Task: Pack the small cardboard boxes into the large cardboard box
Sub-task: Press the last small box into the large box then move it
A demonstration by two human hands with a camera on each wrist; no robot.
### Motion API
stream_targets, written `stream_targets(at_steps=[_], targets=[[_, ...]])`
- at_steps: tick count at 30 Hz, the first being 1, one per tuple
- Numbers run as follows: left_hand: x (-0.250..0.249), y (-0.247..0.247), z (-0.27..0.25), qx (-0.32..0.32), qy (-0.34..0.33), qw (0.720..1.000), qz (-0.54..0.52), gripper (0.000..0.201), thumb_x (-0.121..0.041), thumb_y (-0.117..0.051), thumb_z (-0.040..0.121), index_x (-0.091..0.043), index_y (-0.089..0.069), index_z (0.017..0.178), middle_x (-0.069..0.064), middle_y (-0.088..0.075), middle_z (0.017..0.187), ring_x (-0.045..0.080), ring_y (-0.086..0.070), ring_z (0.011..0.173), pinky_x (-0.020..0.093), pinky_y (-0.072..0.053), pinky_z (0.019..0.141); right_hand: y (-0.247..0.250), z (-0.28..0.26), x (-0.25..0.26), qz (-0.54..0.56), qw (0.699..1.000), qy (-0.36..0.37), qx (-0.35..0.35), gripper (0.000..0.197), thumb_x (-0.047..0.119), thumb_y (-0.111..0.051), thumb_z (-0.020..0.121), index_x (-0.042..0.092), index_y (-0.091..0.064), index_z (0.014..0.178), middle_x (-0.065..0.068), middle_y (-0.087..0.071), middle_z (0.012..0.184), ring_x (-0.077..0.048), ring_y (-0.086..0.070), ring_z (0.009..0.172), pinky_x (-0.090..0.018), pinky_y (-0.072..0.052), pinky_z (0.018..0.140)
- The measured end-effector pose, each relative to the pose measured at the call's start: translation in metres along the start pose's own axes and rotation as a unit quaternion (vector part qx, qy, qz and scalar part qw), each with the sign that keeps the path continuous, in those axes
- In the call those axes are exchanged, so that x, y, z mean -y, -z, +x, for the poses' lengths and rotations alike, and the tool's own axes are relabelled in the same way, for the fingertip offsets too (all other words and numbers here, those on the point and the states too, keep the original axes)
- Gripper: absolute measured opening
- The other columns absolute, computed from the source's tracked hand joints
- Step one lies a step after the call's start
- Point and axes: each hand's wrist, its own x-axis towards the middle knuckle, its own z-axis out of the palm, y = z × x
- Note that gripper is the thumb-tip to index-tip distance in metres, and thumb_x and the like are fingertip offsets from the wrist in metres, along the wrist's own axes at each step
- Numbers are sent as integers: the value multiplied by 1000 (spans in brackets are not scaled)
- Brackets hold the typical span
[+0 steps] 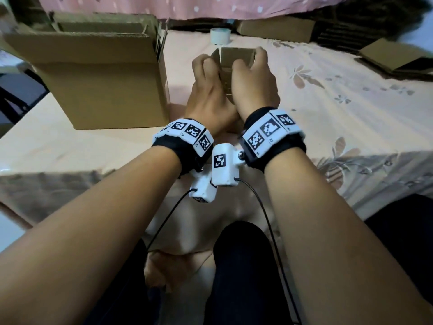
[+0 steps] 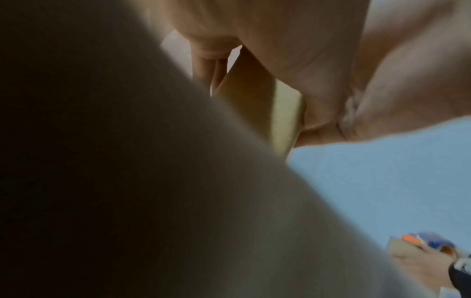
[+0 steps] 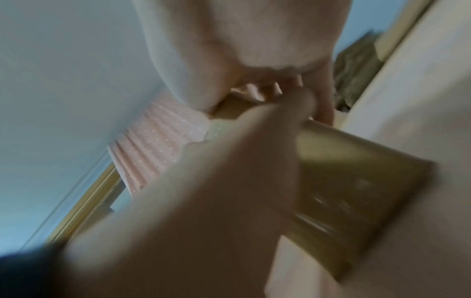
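Floral bedding fills the head view, and you hold one small box in mid-frame above it, its open end facing up and away from you. Your left hand curls round the near left corner; your right hand grips the right wall with fingertips over the rim. The large box stands open at upper left, near your left hand. More boxes lie at upper right, and a tape roll sits at top centre, behind the one you hold. Judging by this, you are squaring up or closing the small box before packing it, so keep the walls straight, then carry it left and lower it flat into a corner of the large one.

From the left wrist, mostly dark and blurred, a sliver of the small box shows at upper centre with fingers alongside it.

From the right wrist, also blurred, a thumb crosses the middle over the small box at lower right; both hands seem pressed to it, so keep that grip even and don't crush the wall
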Motion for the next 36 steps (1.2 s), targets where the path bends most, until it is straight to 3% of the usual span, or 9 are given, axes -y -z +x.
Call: stream_targets(at_steps=[3,7,9,11,14,18,20,29,36], targets=[[0,4,1,-7,6,1000,-21,62,-41,-70,83,1,-38,115,18,-32,131,20,-43,84,43,-50,80,-11,-8,-12,76,997,14,-20,58,48,-43,97,30,-35,152,2,-60,139,-25,-56,126,-38,-41,101],[6,13,-3,33,29,998,-52,71,-37,-80,70,-14,-29,114,7,-28,125,12,-36,102,10,-40,93,-15,-7,-33,231,972,-11,-48,52,43,-45,103,16,-47,147,-6,-50,146,-21,-46,134,-38,-35,114],[17,18,-6,77,51,989,-115,83,-32,-78,65,-16,-28,130,6,-33,133,15,-43,117,19,-43,105,-11,-4,-47,267,961,-58,-37,52,41,-43,101,15,-48,145,-7,-51,147,-23,-47,134,-40,-35,115],[26,24,-11,112,62,975,-180,113,-28,-80,68,-25,-7,154,12,-34,152,20,-45,136,37,-41,116,-11,0,-60,277,956,-97,-18,60,47,-45,89,15,-53,140,-5,-58,141,-23,-53,129,-44,-38,114],[32,29,-19,124,75,973,-181,133,-32,-85,77,-30,19,158,9,-25,166,12,-35,147,38,-31,123,-9,1,-68,251,962,-111,9,52,45,-47,83,20,-63,126,1,-66,125,-20,-59,117,-45,-42,111],[36,31,-28,112,119,970,-180,115,-60,-81,72,-33,-11,160,-6,-55,145,12,-57,130,41,-47,113,0,-7,-65,261,960,-97,-8,37,31,-48,98,16,-63,128,1,-65,124,-18,-58,116,-38,-43,106],[35,33,-29,103,114,970,-188,96,-59,-77,76,-33,-27,154,-13,-61,133,10,-61,124,41,-51,109,4,-11,-62,266,960,-80,-27,31,26,-48,100,15,-65,124,2,-66,119,-18,-59,112,-34,-45,99],[19,55,-17,68,75,967,-235,92,-63,-58,88,-22,-22,161,-7,-54,150,3,-53,134,37,-42,117,23,-21,-27,271,953,4,-139,27,18,-48,93,29,-70,84,22,-67,76,6,-56,70,-14,-43,66],[-7,87,1,-15,-9,978,-209,78,-58,-47,95,-15,-32,158,0,-54,151,8,-50,139,36,-42,117,30,-33,2,306,926,91,-199,26,14,-53,88,19,-72,105,14,-68,83,0,-55,71,-16,-44,66]])
